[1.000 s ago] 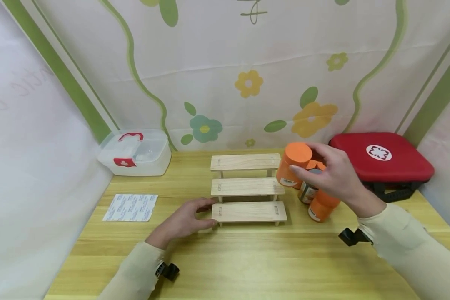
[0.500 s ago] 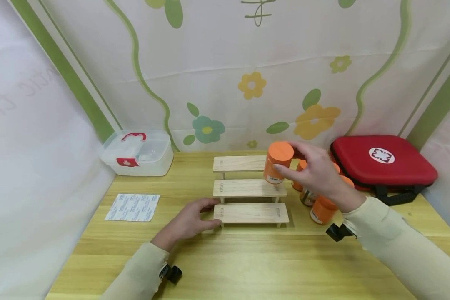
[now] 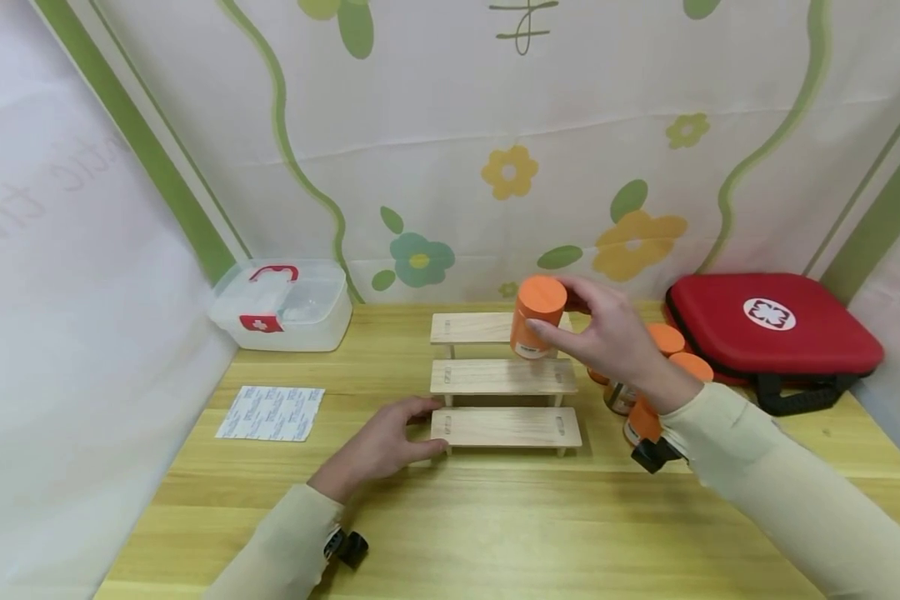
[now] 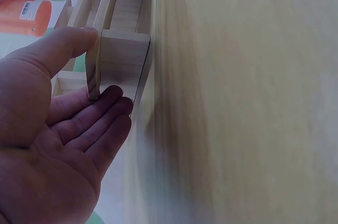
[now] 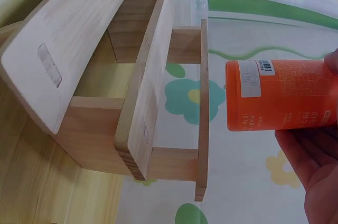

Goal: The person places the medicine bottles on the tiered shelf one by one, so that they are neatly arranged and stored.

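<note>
In the head view my right hand grips an orange bottle between thumb and fingers. The bottle is upright, held in front of the top step of a three-step wooden stand. A gap shows between bottle and stand in the right wrist view, where the orange bottle bears a white barcode label. My left hand holds the left end of the stand's lowest step. From the left wrist, the thumb of the left hand presses one corner of the board, with the fingers at the other.
Several orange-capped bottles stand right of the stand, partly hidden by the right forearm. A red first-aid case lies behind them. At left are a clear first-aid box and a white printed blister sheet. A floral curtain hangs behind.
My right hand has carried the orange bottle leftward, from beside the stand to in front of its top step. My left hand has stayed at the stand's left end.
</note>
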The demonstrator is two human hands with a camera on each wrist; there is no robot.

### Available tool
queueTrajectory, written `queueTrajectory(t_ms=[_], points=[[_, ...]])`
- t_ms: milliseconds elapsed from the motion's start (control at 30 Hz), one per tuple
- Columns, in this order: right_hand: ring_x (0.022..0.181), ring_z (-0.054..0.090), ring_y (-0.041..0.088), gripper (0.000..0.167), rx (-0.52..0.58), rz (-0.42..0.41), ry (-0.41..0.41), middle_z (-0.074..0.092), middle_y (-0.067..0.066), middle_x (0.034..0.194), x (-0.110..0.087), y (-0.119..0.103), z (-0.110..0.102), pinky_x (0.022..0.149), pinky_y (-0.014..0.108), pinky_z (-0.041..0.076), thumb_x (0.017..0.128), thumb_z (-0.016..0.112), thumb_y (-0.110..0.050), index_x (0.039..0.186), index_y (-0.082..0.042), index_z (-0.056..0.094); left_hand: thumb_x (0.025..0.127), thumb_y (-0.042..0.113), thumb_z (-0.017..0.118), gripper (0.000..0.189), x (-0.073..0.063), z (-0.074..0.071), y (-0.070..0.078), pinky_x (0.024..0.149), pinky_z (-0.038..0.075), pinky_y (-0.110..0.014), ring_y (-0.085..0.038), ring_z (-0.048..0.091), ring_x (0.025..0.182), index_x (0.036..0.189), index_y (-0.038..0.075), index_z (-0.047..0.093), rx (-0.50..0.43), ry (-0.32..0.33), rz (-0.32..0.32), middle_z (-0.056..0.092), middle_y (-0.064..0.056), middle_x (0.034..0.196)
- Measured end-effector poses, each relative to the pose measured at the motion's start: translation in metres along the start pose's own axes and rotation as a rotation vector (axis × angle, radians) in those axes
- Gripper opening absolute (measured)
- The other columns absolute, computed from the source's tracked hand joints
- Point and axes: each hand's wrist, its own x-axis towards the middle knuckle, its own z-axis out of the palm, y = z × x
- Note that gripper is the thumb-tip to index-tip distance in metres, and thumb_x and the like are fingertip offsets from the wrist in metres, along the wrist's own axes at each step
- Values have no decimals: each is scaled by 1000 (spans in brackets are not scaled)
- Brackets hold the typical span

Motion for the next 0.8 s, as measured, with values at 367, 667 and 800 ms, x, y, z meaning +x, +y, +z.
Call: queueTrajectory(t_ms=[367,667,800], points=[[104,78,27,54,20,18,-25,78,14,119,13,-4,16,92,22,62,86,90,-11,134,2,69,95,34,85,65,0,0,1,122,47,-55,-35,59,143,148,5,63,-1,0,-19,63,-15,154],[103,77,26,50,70,32,-57,78,13,117,26,-9,31,91,45,66,89,90,-15,132,1,70,95,34,85,65,1,0,-1,122,47,-55,-34,59,143,149,6,62,-9,-5,-20,63,-14,154],[106,77,28,52,65,66,-73,77,14,119,32,-12,36,93,48,66,90,89,-18,134,2,68,96,34,85,65,1,0,0,121,49,-54,-33,60,141,149,5,62,-6,-8,-12,63,-14,152]])
